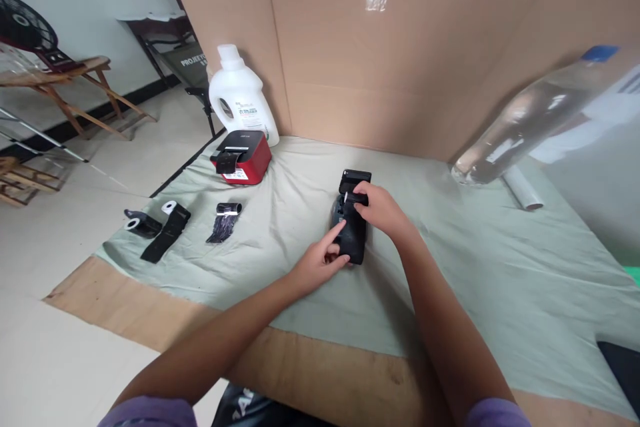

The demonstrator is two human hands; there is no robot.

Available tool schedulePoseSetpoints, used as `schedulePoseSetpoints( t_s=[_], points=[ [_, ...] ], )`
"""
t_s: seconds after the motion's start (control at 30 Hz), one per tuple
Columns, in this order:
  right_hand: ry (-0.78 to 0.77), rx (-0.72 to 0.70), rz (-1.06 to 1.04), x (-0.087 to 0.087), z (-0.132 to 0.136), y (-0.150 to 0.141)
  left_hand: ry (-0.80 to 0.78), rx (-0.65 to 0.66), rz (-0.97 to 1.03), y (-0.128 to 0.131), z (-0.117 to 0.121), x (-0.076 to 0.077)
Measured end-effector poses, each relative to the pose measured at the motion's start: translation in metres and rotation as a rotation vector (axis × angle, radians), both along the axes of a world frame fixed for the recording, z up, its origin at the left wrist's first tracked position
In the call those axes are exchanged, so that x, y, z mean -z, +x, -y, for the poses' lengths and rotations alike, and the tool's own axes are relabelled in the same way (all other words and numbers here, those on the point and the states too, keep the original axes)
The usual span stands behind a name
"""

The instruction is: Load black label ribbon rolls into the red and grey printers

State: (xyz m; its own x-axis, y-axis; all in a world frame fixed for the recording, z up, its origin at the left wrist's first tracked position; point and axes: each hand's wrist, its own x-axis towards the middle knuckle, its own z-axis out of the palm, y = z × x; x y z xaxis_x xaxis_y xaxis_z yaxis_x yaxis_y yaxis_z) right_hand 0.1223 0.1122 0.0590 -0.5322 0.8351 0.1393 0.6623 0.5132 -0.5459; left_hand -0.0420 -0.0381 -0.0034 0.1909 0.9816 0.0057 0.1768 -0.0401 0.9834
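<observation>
1. Fingers of the right hand (pixel 383 210): narrowed in a pinch, holding a small black cylindrical roll with a white end (pixel 357 199). Fingers of the left hand (pixel 317 265): index finger and thumb spread, resting against a black, elongated handheld device (pixel 356 243); remaining fingers curled.
2. Work surface: pale green creased cloth (pixel 450 273). The handheld device lies on it, centrally, between the hands.
3. Red-and-black box-shaped unit (pixel 259 159): stands on the cloth at far left, a black strip protruding from its front. Neither hand touches it.
4. Handheld device: steadied, by appearance, by the left hand. Completed: black rectangular flap (pixel 355 177) at its far end stands open.
5. Held roll: positioned at the far end of the device, beside the flap. Judged status: brought to the opening, not yet released. Seating cannot be confirmed; fingers obscure the contact. Outstanding: flap not closed.
</observation>
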Motion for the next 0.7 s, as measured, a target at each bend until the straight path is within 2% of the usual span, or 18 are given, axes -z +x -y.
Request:
schedulePoseSetpoints(
  t_s=[0.13,0.23,0.43,0.6,0.7],
  points=[
    [0.044,0.012,0.008,0.01,0.0,-0.008,0.018,0.0,-0.028,-0.001,0.001,-0.003],
    [0.07,0.027,-0.004,0.019,0.0,-0.012,-0.003,-0.021,0.022,-0.001,0.001,-0.005],
    [0.04,0.197,0.001,0.031,0.002,-0.018,-0.023,-0.052,0.056,-0.002,-0.002,-0.003],
    [0.114,0.385,-0.204,0.038,-0.006,-0.016,-0.003,-0.045,-0.034,-0.003,-0.001,-0.001],
    [-0.014,0.344,-0.357,0.041,-0.015,-0.011,-0.038,-0.019,-0.036,-0.003,0.0,-0.004]
  ],
)
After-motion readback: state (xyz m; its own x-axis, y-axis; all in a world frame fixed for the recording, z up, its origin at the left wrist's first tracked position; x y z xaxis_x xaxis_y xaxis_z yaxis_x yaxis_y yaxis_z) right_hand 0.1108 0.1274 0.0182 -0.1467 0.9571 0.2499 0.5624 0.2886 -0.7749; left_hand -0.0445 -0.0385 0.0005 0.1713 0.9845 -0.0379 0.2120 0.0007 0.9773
